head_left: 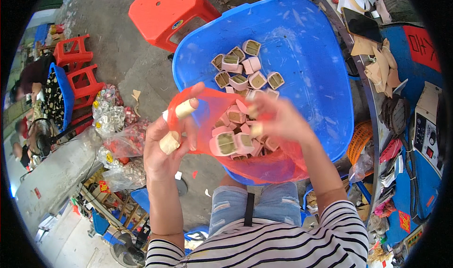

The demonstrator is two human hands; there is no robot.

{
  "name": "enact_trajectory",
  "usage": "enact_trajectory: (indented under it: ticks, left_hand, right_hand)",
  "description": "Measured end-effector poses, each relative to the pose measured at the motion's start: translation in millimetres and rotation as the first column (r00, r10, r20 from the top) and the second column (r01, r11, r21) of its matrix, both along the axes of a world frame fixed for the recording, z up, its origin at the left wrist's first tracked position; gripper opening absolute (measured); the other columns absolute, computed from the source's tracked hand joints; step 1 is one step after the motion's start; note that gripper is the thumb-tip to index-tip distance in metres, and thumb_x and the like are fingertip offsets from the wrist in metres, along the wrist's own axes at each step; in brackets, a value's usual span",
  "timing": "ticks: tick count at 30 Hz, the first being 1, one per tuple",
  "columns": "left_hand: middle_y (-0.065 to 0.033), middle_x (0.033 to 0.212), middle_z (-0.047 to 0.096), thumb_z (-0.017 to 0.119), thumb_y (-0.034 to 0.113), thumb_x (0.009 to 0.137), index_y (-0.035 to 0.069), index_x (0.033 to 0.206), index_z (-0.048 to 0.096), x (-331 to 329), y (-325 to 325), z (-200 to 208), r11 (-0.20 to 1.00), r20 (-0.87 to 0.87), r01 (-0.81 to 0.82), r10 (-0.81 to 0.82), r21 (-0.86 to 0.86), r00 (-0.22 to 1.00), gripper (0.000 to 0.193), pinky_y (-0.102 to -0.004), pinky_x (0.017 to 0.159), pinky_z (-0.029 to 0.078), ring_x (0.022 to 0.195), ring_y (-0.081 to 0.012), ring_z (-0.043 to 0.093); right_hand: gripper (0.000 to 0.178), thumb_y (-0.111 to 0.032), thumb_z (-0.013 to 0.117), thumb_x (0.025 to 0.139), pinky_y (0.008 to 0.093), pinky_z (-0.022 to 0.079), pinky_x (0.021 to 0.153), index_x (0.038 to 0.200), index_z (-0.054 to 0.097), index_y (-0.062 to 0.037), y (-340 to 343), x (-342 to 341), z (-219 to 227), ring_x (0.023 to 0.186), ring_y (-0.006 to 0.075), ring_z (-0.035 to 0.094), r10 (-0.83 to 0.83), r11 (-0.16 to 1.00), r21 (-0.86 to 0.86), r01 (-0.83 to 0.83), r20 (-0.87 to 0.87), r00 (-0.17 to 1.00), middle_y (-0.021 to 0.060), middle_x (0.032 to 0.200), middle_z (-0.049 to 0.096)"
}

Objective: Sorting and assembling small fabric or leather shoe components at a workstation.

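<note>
A thin red plastic bag (283, 161) hangs open over the near side of a blue tub (321, 102). My left hand (167, 138) grips the bag's left rim, the film stretched across its fingers; two fingers wear cream-coloured wraps. My right hand (281, 119) is at the bag's right side, over its mouth, its fingers curled but smeared by motion, so what they hold is unclear. Inside the bag lie several small pink blocks (226, 143) with recessed greenish ends, like shoe heels. More pink blocks (252, 65) sit loose in the tub beyond the bag.
A red stool (163, 8) stands against the tub's far left. Clear bags of parts (122, 138) lie on the floor at left. On the right, a bench holds a phone (362, 25) and a control box (427, 136); an orange basket (359, 140) sits below.
</note>
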State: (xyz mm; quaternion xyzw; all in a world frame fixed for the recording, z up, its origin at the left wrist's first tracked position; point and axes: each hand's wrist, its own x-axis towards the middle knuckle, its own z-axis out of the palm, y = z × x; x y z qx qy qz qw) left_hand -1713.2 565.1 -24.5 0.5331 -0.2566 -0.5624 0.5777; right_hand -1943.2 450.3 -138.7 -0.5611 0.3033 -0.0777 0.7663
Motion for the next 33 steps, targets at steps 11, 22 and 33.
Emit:
enact_trajectory:
  ticks: [11,22,33]
  left_hand:
    - [-0.036,0.142,0.028,0.061,0.048,0.08,-0.001,0.124,0.055,5,12,2,0.999,0.026,0.026,-0.026,0.023,0.999,0.066,-0.0172,0.046,0.029,0.053,-0.0054,0.044]
    - [-0.0332,0.139,0.036,0.064,0.036,0.08,-0.005,0.12,0.058,2,7,1,0.998,-0.073,-0.019,0.015,-0.055,0.997,0.057,-0.017,0.042,0.031,0.06,-0.0077,0.054]
    - [-0.0371,0.139,0.033,0.063,0.036,0.078,-0.009,0.12,0.056,-4,20,3,0.998,-0.032,-0.009,0.008,-0.056,0.999,0.062,-0.0213,0.044,0.028,0.057,-0.0089,0.05]
  right_hand:
    - [0.055,-0.016,0.071,0.07,0.0435,0.05,0.086,0.121,0.052,-0.0047,-72,51,-188,0.1,0.0334,0.059,-0.467,0.662,-0.744,-0.09,-0.503,0.727,0.0175,0.115,0.055]
    - [0.038,-0.017,0.07,0.075,0.0372,0.046,0.092,0.108,0.061,0.0,23,0,8,0.106,0.0265,0.06,0.004,0.873,-0.487,0.024,0.057,0.998,0.0147,0.113,0.061]
    - [0.043,-0.004,0.067,0.071,0.045,0.049,0.082,0.11,0.059,-0.0205,-68,34,-202,0.108,0.0299,0.054,0.2,0.244,-0.708,-0.663,-0.632,0.749,0.0075,0.113,0.055]
